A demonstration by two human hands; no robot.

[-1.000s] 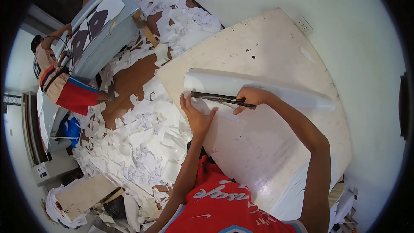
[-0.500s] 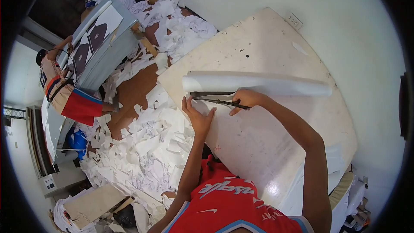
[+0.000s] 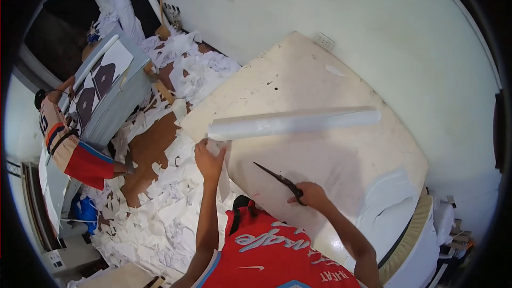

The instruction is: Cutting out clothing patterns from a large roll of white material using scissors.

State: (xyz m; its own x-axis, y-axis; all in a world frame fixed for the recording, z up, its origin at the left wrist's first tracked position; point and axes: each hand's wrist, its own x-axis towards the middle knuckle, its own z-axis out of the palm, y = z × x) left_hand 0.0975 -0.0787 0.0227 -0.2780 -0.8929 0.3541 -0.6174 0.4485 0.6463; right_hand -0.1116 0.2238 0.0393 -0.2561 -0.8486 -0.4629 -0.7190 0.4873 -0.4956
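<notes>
A long white roll of sheet material (image 3: 293,123) lies across a big pale board (image 3: 314,80) used as a worktop. My left hand (image 3: 209,161) grips the sheet's cut edge near the board's left rim, just below the roll's left end. My right hand (image 3: 310,196) holds black scissors (image 3: 278,179) by the handles, blades pointing up-left over the unrolled white sheet (image 3: 320,170), clear of the roll.
Another person (image 3: 66,144) in a red and cream top bends over a grey table (image 3: 106,93) at left. White paper scraps (image 3: 154,218) litter the brown floor. A pale wall (image 3: 341,16) runs behind the board, with rolls leaning in the far corner.
My right hand has drawn the scissors back from the roll toward me. The left hand stayed at the sheet's edge. The roll lies farther from me.
</notes>
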